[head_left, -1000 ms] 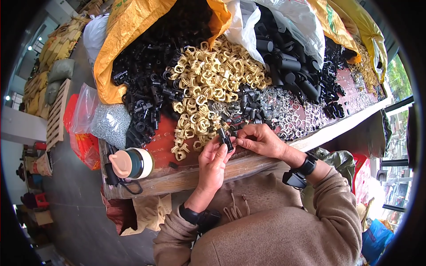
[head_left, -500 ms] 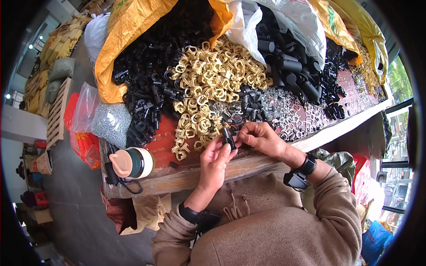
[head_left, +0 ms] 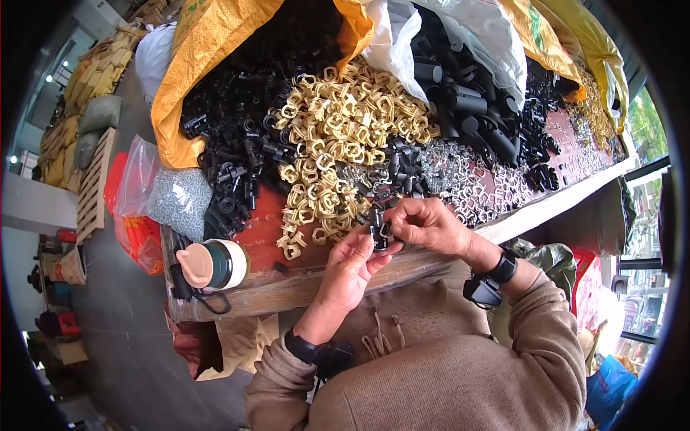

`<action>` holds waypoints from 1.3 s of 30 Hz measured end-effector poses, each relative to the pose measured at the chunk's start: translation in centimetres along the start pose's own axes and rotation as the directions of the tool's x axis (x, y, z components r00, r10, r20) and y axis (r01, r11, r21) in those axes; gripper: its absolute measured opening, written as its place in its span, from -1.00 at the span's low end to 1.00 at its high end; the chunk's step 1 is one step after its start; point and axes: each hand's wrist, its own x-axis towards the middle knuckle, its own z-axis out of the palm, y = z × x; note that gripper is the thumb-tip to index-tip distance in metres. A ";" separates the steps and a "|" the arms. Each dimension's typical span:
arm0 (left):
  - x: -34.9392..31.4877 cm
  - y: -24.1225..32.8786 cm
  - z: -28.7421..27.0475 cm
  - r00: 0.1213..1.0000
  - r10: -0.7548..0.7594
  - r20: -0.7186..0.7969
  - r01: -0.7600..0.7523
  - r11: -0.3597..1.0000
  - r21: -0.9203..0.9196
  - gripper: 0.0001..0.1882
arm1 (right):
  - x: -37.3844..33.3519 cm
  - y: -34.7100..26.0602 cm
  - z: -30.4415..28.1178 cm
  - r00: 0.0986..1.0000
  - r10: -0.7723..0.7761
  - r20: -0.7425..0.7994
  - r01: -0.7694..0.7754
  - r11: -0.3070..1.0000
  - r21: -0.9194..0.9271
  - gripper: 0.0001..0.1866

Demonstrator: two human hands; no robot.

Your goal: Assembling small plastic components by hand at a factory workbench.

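Above the table's near edge, a small black plastic part (head_left: 377,230), roughly tube-shaped, stands upright in my left hand (head_left: 348,269). The thumb and fingers of that hand close around its lower half. My right hand (head_left: 431,228) is pinched against the part's right side, its thumb and forefinger together. What sits between those fingertips is too small to make out. Just beyond my hands lies a heap of brass-coloured square rings (head_left: 323,194), with small silver metal clips (head_left: 474,190) to the right of it.
Black plastic fittings (head_left: 233,161) spill from an orange sack (head_left: 172,108). Black cylinders (head_left: 471,100) lie under a white bag (head_left: 489,36). A lidded cup (head_left: 230,264) stands at the table's left corner beside a clear bag of small screws (head_left: 181,205). A wooden edge (head_left: 295,287) borders the table.
The black part has turned more upright and shifted slightly right with my left hand. My right hand's fingers have come in against its side.
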 end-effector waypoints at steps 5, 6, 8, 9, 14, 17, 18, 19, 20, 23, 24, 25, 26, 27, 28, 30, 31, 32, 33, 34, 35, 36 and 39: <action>-0.2 0.0 -0.3 1.000 0.019 0.008 -0.018 1.000 -0.006 -0.65 | -0.1 -0.1 0.1 0.998 -0.058 -0.033 0.056 0.997 -0.058 -0.87; -0.2 0.0 -0.3 0.998 0.055 0.005 -0.055 0.998 -0.007 -0.65 | -0.1 0.0 0.1 0.996 -0.079 -0.046 0.075 0.994 -0.073 -0.87; -0.2 0.1 -0.1 0.996 0.091 0.000 -0.091 0.996 -0.008 -0.66 | -0.2 0.4 -0.1 0.996 -0.052 -0.075 0.047 0.997 -0.062 -0.87; -0.1 0.1 0.2 0.992 0.127 -0.015 -0.127 0.992 -0.013 -0.69 | -0.2 0.6 -0.1 0.994 -0.024 -0.103 0.019 0.999 -0.050 -0.87; 0.2 -0.3 0.3 0.975 0.220 -0.013 -0.221 0.975 -0.027 -0.73 | -0.4 0.4 0.2 0.998 -0.031 -0.062 0.018 0.979 -0.205 -0.87; 0.2 -0.1 0.1 0.978 0.205 0.041 -0.204 0.978 -0.035 -0.70 | -0.3 0.2 0.4 0.996 -0.034 -0.088 0.039 0.998 0.054 -0.88; 0.1 0.1 0.0 0.981 0.180 0.076 -0.178 0.983 -0.042 -0.69 | -0.3 0.2 0.5 0.994 -0.034 -0.101 0.052 0.982 0.182 -0.88; 0.1 0.2 0.0 0.981 0.156 0.111 -0.152 0.987 -0.047 -0.68 | -0.3 0.1 0.4 0.994 -0.034 -0.101 0.053 0.982 0.183 -0.88; 0.1 0.2 0.0 0.981 0.156 0.111 -0.152 0.987 -0.046 -0.68 | -0.3 0.0 0.3 0.995 -0.081 -0.064 0.087 0.991 0.099 -0.87; 0.0 0.2 0.1 0.984 0.116 0.137 -0.100 0.987 -0.125 -0.69 | -0.2 -0.5 0.2 0.986 -0.164 0.021 0.165 0.984 -0.065 -0.87; 0.0 0.2 0.1 0.984 0.116 0.138 -0.099 0.987 -0.124 -0.69 | -0.3 -0.8 0.2 0.985 -0.169 0.037 0.171 0.983 -0.066 -0.86; 0.1 0.1 -0.1 0.986 0.099 0.137 -0.080 0.988 -0.135 -0.67 | -0.3 -1.1 0.2 0.983 -0.174 0.053 0.178 0.982 -0.068 -0.86; 0.1 0.1 -0.2 0.987 0.081 0.137 -0.061 0.987 -0.146 -0.64 | -0.2 -1.3 0.2 0.981 -0.179 0.068 0.184 0.980 -0.070 -0.86; 0.1 0.1 -0.2 0.989 0.064 0.137 -0.042 0.987 -0.157 -0.62 | -0.2 -1.2 0.2 0.981 -0.180 0.068 0.184 0.980 -0.070 -0.86; 0.1 0.1 -0.2 0.988 0.064 0.137 -0.042 0.987 -0.157 -0.62 | -0.2 -1.2 0.0 0.977 -0.202 0.068 0.210 0.969 -0.129 -0.86; 0.1 0.1 -0.1 0.993 0.046 0.106 -0.029 0.988 -0.150 -0.63 | -0.3 -1.0 -0.2 0.966 -0.247 0.074 0.257 0.935 -0.244 -0.87; 0.1 0.1 0.0 0.995 0.036 0.090 -0.023 0.989 -0.147 -0.63 | -0.3 -1.1 -0.3 0.966 -0.247 0.074 0.257 0.935 -0.244 -0.87; 0.0 0.1 0.0 0.995 0.037 0.089 -0.023 0.989 -0.147 -0.63 | -0.4 -1.2 -0.3 0.960 -0.276 0.043 0.276 0.913 -0.300 -0.88; 0.0 0.1 0.0 0.997 0.016 0.081 -0.006 0.992 -0.124 -0.64 | -0.5 -1.5 -0.3 0.952 -0.305 0.015 0.290 0.888 -0.356 -0.89; 0.0 0.2 -0.1 0.997 -0.006 0.075 0.013 0.995 -0.100 -0.65 | -0.6 -1.7 -0.3 0.941 -0.337 -0.013 0.302 0.860 -0.412 -0.90; 0.0 0.2 0.0 0.997 -0.027 0.067 0.032 0.997 -0.077 -0.65 | -0.6 -1.9 -0.2 0.942 -0.337 -0.014 0.301 0.860 -0.413 -0.90; -0.1 0.2 0.1 0.997 -0.028 0.068 0.033 0.996 -0.077 -0.65 | -0.7 -2.1 0.0 0.939 -0.345 -0.007 0.309 0.848 -0.430 -0.91; -0.4 0.2 0.9 0.999 -0.033 0.017 0.034 0.999 -0.033 -0.70 | -0.8 -2.4 0.6 0.932 -0.361 0.008 0.323 0.824 -0.465 -0.93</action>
